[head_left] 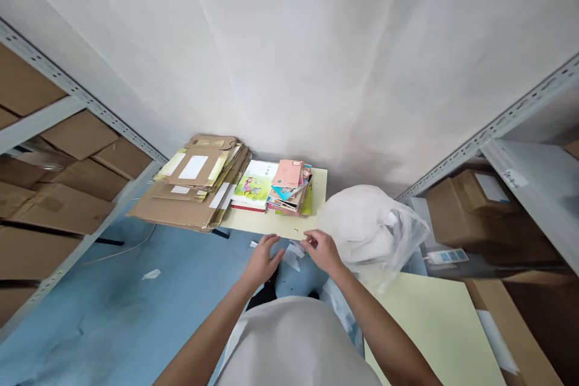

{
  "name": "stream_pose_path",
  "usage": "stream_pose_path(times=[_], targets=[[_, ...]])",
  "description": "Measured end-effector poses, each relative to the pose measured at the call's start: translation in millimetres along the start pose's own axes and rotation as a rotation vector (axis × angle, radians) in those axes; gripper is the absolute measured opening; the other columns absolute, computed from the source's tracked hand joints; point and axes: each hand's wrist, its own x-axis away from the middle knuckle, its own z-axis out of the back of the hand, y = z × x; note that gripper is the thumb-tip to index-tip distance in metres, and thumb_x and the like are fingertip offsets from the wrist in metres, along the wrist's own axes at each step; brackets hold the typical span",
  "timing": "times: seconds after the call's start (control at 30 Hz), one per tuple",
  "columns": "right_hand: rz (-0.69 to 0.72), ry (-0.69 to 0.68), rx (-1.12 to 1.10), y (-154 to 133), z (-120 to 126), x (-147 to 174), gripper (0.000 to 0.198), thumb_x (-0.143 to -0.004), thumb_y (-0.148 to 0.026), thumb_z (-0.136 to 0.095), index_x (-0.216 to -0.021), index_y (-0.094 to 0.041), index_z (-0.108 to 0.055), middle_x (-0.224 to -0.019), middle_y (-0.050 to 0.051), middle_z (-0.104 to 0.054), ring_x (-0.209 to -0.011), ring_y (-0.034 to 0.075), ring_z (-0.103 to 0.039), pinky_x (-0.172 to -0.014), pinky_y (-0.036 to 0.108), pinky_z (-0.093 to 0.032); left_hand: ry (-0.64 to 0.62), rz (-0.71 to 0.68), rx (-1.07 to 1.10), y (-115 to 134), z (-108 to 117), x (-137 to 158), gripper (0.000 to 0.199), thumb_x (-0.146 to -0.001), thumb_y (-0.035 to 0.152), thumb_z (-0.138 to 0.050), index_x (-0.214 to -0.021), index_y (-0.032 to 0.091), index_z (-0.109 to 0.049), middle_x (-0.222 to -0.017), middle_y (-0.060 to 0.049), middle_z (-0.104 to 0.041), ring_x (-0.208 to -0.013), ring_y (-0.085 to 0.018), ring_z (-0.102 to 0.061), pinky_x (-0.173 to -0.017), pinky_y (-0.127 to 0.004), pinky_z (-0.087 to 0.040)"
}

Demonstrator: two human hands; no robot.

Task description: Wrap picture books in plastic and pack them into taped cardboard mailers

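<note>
Both of my hands hover at the front edge of a pale yellow table (271, 226). The fingers of my left hand (263, 258) are apart and hold nothing. Close to the table edge, my right hand (322, 251) has its fingers bent and partly spread, with nothing visible in them. Beyond the hands lies a stack of small books (289, 184) with a pink one on top. Left of it is a white picture book (254, 184) with a green drawing. Flattened cardboard mailers (194, 184) are piled at the table's left end.
A large white plastic bag (362, 226) bulges right of the table. Another pale yellow surface (429, 325) is at lower right. Shelves of cardboard boxes (63, 199) stand left, more boxes (465, 211) right, with a power strip (447, 256). Paper scraps (151, 274) lie on the blue floor.
</note>
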Motion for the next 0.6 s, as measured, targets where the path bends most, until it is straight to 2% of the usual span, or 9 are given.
stream_pose_path(times=[0.13,0.33,0.47,0.6], targets=[[-0.068,0.169,-0.128,-9,-12,-62,0.03,-0.08,-0.039,-0.055,-0.098,-0.018,-0.067,-0.083,0.006,-0.07,-0.07,0.017,-0.062,-0.07,0.031,-0.051,0.035,-0.065,-0.045,-7,18,-49,0.038,-0.08,0.037,-0.056,-0.111,0.015,-0.062,-0.126,-0.017,-0.057,-0.118,-0.031,-0.053,-0.099,-0.048,-0.043],[-0.177,0.324,-0.15,-7,-42,-133,0.049,-0.073,-0.045,-0.059,-0.112,-0.017,-0.061,-0.111,0.011,-0.064,-0.083,0.02,-0.063,-0.082,0.037,-0.049,-0.068,-0.178,-0.016,-22,44,-125,0.042,-0.079,0.033,-0.056,-0.118,0.016,-0.057,-0.131,-0.017,-0.053,-0.131,-0.032,-0.04,-0.104,-0.047,-0.038],[-0.334,0.411,-0.252,-4,-57,-162,0.048,-0.067,-0.045,-0.065,-0.107,-0.018,-0.063,-0.102,0.009,-0.068,-0.087,0.022,-0.063,-0.082,0.035,-0.048,-0.119,-0.145,0.002,-32,53,-166,0.05,-0.078,0.032,-0.059,-0.125,0.015,-0.051,-0.136,-0.018,-0.048,-0.134,-0.032,-0.034,-0.105,-0.044,-0.035],[-0.435,0.492,-0.357,-4,-68,-178,0.037,-0.065,-0.041,-0.066,-0.092,-0.017,-0.066,-0.085,0.006,-0.071,-0.081,0.022,-0.064,-0.074,0.032,-0.048,-0.229,-0.178,0.051,-42,48,-187,0.041,-0.079,0.03,-0.056,-0.117,0.014,-0.057,-0.126,-0.016,-0.054,-0.123,-0.029,-0.049,-0.101,-0.041,-0.04]])
